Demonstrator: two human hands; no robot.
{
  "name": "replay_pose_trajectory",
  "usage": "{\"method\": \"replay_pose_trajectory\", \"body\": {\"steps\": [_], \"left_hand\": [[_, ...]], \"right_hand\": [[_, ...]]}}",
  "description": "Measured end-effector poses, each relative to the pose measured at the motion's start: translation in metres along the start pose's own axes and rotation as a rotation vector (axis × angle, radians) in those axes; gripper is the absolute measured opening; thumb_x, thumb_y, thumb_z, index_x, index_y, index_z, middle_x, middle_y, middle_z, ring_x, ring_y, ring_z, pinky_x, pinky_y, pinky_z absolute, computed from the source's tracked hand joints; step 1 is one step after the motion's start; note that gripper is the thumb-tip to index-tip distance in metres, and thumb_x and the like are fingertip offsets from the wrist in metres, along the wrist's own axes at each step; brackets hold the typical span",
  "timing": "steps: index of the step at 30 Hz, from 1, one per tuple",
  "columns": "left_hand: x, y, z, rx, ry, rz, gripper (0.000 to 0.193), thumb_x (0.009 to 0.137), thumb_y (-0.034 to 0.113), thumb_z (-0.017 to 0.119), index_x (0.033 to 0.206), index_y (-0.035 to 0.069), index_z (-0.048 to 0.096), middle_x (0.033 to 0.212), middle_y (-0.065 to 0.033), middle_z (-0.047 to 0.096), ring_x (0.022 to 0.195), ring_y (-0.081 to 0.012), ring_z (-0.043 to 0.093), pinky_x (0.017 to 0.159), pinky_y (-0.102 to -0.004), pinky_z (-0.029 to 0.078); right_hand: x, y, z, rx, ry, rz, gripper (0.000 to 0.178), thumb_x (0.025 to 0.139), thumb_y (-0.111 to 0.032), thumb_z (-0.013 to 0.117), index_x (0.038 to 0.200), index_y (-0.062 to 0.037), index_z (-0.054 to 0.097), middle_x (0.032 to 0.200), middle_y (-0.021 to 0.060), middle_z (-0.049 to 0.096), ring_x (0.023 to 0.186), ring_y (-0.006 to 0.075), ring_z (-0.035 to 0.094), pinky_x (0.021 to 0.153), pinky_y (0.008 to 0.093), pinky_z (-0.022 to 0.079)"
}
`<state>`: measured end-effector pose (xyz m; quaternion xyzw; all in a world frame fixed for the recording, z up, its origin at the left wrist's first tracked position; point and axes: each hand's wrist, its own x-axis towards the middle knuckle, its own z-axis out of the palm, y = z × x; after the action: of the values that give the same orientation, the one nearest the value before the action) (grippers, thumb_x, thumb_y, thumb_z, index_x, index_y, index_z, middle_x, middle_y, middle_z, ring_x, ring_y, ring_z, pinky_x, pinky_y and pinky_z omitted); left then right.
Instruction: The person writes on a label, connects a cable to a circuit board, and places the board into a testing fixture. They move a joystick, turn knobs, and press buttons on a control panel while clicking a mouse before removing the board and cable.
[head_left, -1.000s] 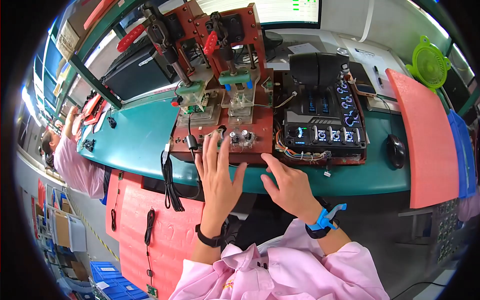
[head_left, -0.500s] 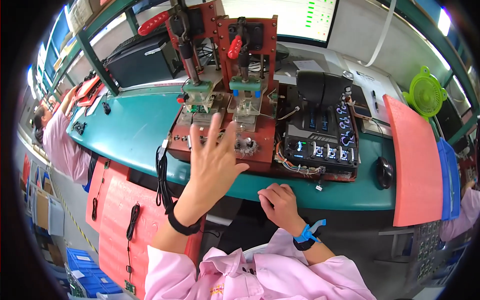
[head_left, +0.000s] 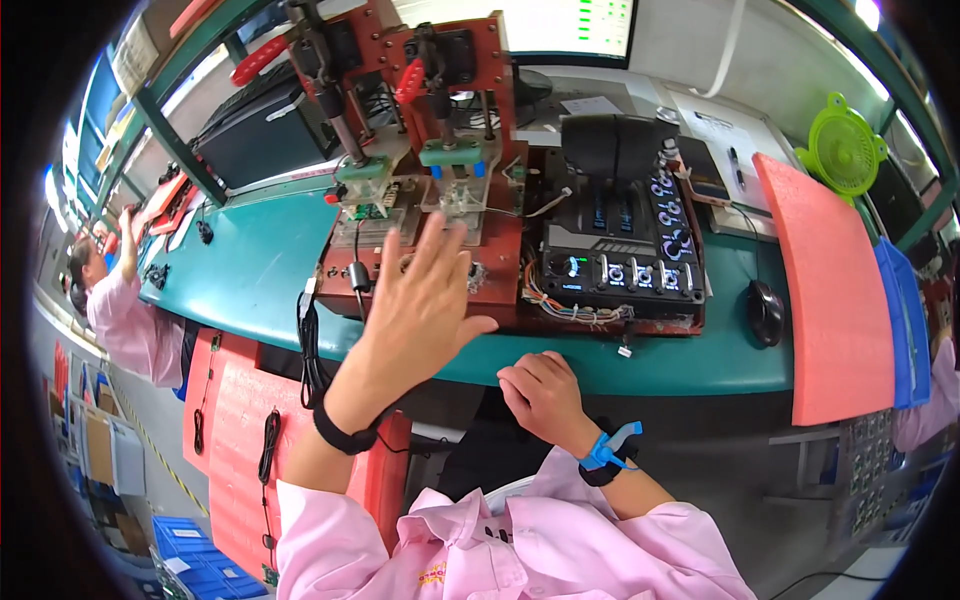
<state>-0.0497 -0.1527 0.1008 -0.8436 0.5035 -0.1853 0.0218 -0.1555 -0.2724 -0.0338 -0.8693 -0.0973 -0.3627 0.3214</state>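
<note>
My left hand (head_left: pixel 415 305) is open, fingers spread and palm down, over the front of a red test fixture (head_left: pixel 490 300). It holds nothing that I can see. Left of its fingers a black cable with a thick bead (head_left: pixel 358 275) runs down from the fixture's left station, where a small green circuit board (head_left: pixel 372 210) sits under a clear-and-green press head (head_left: pixel 362 172). My right hand (head_left: pixel 545 395) rests by the front edge of the green table, fingers loosely curled, with nothing visible in them. The fixture's two toggle clamps have red handles (head_left: pixel 410 82).
Right of the fixture stands a black control panel with lit dials (head_left: pixel 620 270). Farther right are a mouse (head_left: pixel 766 312), a pink foam sheet (head_left: pixel 830 300) and a green fan (head_left: pixel 843 150). Coiled cables (head_left: pixel 270 445) lie on pink foam at lower left. A co-worker (head_left: pixel 125 310) sits far left.
The view has shifted, so the fixture stands farther left in it. Against the fixture my left hand has moved right, and the beaded cable now shows beside it. My right hand stays curled.
</note>
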Motion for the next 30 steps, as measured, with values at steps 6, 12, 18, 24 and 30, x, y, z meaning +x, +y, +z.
{"method": "replay_pose_trajectory", "body": {"steps": [6, 12, 18, 24, 30], "left_hand": [[0.001, 0.01, 0.008, 0.028, 0.007, -0.019, 0.062, 0.072, 0.04, 0.059, 0.111, -0.007, 0.047, 0.126, -0.0171, 0.039, 0.125, -0.0313, 0.024, 0.1, -0.0472, 0.019], [0.015, 0.013, -0.001, 0.003, -0.068, 0.023, 0.056, 0.072, 0.033, 0.061, 0.111, -0.005, 0.048, 0.125, -0.0151, 0.041, 0.126, -0.0279, 0.026, 0.101, -0.0449, 0.02], [0.006, -0.001, 0.005, -0.087, -0.041, 0.011, 0.056, 0.069, 0.026, 0.064, 0.113, -0.004, 0.047, 0.126, -0.0115, 0.042, 0.125, -0.024, 0.029, 0.101, -0.0438, 0.02], [-0.005, 0.005, 0.007, -0.091, -0.02, 0.032, 0.062, 0.067, 0.022, 0.066, 0.119, -0.001, 0.043, 0.127, -0.0104, 0.041, 0.124, -0.0244, 0.029, 0.101, -0.0437, 0.02], [-0.019, 0.016, 0.011, -0.127, 0.11, -0.023, 0.05, 0.067, 0.02, 0.066, 0.112, 0.005, 0.049, 0.124, -0.0094, 0.043, 0.121, -0.0246, 0.033, 0.098, -0.0434, 0.025]], "right_hand": [[-0.001, 0.002, 0.0, 0.001, -0.012, -0.001, 0.012, 0.068, -0.004, 0.06, 0.077, -0.0075, 0.055, 0.068, 0.0045, 0.049, 0.062, 0.0225, 0.051, 0.062, 0.0335, 0.04], [0.0, -0.002, 0.001, -0.057, -0.055, 0.003, 0.013, 0.067, -0.004, 0.061, 0.078, -0.0076, 0.055, 0.067, 0.0045, 0.048, 0.062, 0.0229, 0.05, 0.063, 0.0333, 0.04], [-0.002, 0.0, -0.001, -0.02, -0.028, 0.002, 0.012, 0.067, -0.004, 0.061, 0.078, -0.0072, 0.055, 0.067, 0.0051, 0.048, 0.063, 0.0227, 0.051, 0.065, 0.0346, 0.041], [-0.003, -0.001, -0.001, 0.037, -0.039, 0.009, 0.01, 0.068, -0.004, 0.061, 0.077, -0.0061, 0.056, 0.069, 0.0064, 0.051, 0.064, 0.0239, 0.052, 0.068, 0.0369, 0.042], [-0.012, 0.001, -0.048, 0.103, -0.148, 0.086, 0.007, 0.067, -0.005, 0.061, 0.074, -0.0047, 0.059, 0.07, 0.0078, 0.056, 0.066, 0.0257, 0.054, 0.069, 0.0371, 0.043]]}}
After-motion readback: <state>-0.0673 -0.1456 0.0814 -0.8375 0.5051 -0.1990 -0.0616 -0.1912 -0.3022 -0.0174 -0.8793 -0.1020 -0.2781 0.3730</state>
